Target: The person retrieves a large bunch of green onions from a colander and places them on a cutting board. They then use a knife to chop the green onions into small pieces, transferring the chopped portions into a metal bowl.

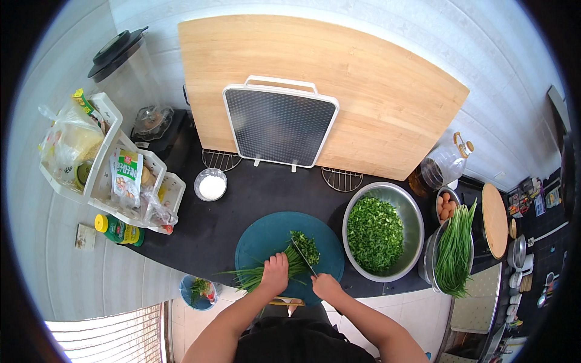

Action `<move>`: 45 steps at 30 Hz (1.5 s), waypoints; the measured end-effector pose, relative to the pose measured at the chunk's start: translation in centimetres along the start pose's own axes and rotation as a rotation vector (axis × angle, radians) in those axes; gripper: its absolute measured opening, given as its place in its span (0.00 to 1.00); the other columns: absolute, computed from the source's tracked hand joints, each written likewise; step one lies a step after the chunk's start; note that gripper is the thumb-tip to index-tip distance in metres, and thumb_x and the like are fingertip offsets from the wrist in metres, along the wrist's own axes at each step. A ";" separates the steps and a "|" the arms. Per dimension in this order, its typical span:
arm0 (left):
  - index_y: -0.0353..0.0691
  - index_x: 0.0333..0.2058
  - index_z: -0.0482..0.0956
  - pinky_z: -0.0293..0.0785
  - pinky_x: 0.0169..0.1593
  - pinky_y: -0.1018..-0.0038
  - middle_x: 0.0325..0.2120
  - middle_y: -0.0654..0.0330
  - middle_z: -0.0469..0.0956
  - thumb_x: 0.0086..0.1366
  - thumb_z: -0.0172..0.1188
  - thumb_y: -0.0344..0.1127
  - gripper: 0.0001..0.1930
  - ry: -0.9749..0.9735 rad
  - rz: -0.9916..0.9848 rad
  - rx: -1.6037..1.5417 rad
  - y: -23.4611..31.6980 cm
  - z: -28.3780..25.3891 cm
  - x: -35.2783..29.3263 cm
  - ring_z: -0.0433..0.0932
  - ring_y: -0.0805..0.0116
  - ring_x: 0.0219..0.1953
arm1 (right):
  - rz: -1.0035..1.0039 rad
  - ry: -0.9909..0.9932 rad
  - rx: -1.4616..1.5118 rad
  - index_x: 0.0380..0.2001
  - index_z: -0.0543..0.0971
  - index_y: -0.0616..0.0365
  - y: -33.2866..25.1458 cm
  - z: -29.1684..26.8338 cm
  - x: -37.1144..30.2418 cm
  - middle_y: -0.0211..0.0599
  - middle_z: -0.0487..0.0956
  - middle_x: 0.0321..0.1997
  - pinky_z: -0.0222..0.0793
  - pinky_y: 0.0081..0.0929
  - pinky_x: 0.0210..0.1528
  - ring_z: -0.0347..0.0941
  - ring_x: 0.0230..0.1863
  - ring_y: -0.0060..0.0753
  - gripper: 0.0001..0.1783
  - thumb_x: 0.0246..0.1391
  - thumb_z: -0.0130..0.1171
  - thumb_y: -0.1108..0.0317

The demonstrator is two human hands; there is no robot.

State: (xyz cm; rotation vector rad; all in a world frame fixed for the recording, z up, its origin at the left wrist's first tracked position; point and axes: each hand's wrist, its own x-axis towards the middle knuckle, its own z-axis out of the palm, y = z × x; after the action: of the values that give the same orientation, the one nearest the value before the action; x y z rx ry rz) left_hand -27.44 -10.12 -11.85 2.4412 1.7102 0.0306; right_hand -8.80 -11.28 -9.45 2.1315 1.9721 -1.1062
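On a round teal cutting board (260,233) lies a bunch of long green chives (249,278). My left hand (275,273) is closed over the bunch, its fingers curled and pressing it to the board. A kitchen knife (302,251) is gripped in my right hand (327,287), the blade across the cut end of the chives and pointing away from me. Finely cut chives (307,245) are heaped beside the blade at the far side. The knife's handle is mostly hidden in my fist.
Right of the board stands a steel bowl (414,242) of chopped greens, then a pot (428,257) with whole chives and a bowl of eggs (446,209). A white-powder bowl (211,186), plastic rack (103,172) and green bottle (124,231) are left; large wooden board (387,91) behind.
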 end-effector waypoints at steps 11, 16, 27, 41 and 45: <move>0.25 0.54 0.59 0.66 0.46 0.67 0.46 0.48 0.65 0.48 0.62 0.41 0.38 -0.040 -0.018 -0.011 -0.2 -0.7 -0.4 0.66 0.57 0.44 | -0.028 0.274 0.155 0.22 0.74 0.66 -2.4 0.7 1.2 0.59 0.75 0.22 0.69 0.48 0.30 0.72 0.29 0.63 0.21 0.56 0.50 0.56; 0.24 0.54 0.57 0.65 0.47 0.66 0.46 0.47 0.64 0.43 0.68 0.45 0.44 -0.036 -0.053 -0.070 -0.2 -1.0 -0.5 0.66 0.55 0.45 | -0.085 0.268 0.142 0.20 0.73 0.66 -2.5 -2.9 -1.8 0.59 0.73 0.20 0.68 0.47 0.29 0.72 0.28 0.62 0.22 0.55 0.51 0.55; 0.24 0.53 0.60 0.65 0.46 0.67 0.46 0.46 0.65 0.51 0.57 0.39 0.33 -0.039 -0.027 0.017 -0.3 0.0 -0.2 0.67 0.57 0.44 | -0.088 0.107 -0.120 0.21 0.74 0.64 -3.0 -1.6 -1.1 0.56 0.76 0.23 0.70 0.48 0.35 0.74 0.30 0.60 0.21 0.57 0.47 0.57; 0.25 0.51 0.62 0.65 0.42 0.68 0.44 0.48 0.66 0.55 0.48 0.35 0.26 -0.054 0.004 0.048 -0.2 0.8 0.1 0.67 0.58 0.41 | -0.105 0.025 -0.205 0.25 0.77 0.66 -7.5 0.8 5.7 0.55 0.78 0.27 0.73 0.42 0.36 0.76 0.32 0.54 0.15 0.53 0.48 0.64; 0.24 0.51 0.61 0.64 0.42 0.66 0.43 0.47 0.66 0.51 0.53 0.37 0.30 0.026 -0.026 0.025 -0.4 1.8 -0.2 0.66 0.57 0.41 | -0.092 0.157 -0.136 0.27 0.77 0.66 -7.6 1.7 5.7 0.55 0.78 0.26 0.73 0.43 0.34 0.76 0.31 0.55 0.15 0.53 0.48 0.63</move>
State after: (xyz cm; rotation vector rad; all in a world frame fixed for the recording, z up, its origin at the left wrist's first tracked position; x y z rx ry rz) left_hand -27.70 -10.40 -13.69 2.4465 1.7638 0.0382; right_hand -16.62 -5.75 -10.39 2.1372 2.1630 -0.8108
